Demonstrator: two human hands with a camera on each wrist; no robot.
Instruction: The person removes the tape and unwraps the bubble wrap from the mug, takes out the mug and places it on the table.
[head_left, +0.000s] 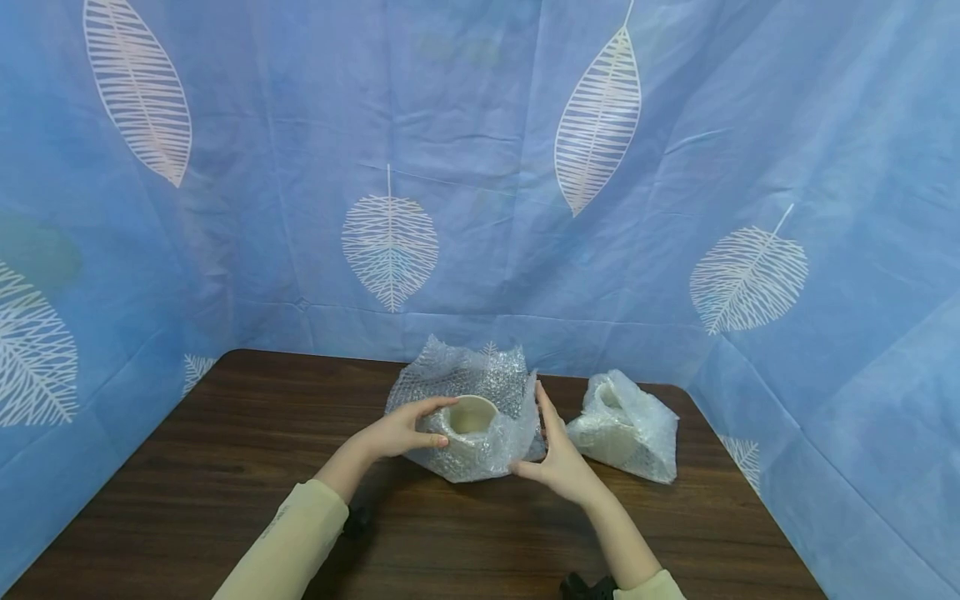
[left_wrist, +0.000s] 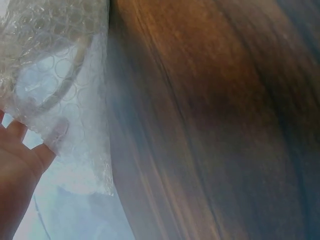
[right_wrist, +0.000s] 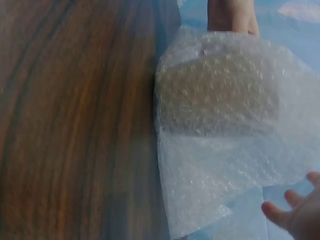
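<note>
The left hand grips the cream cup, apparently steadying it; the right hand, fingers spread, seemingly contains the surrounding bubble wrap.

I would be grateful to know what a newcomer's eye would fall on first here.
Probably the pale round vessel in bubble wrap, between the left hand and right hand, low in the head view's middle. Another bubble-wrapped bundle sits on the table to its right. Behind hangs blue cloth printed with large white leaves.
</note>
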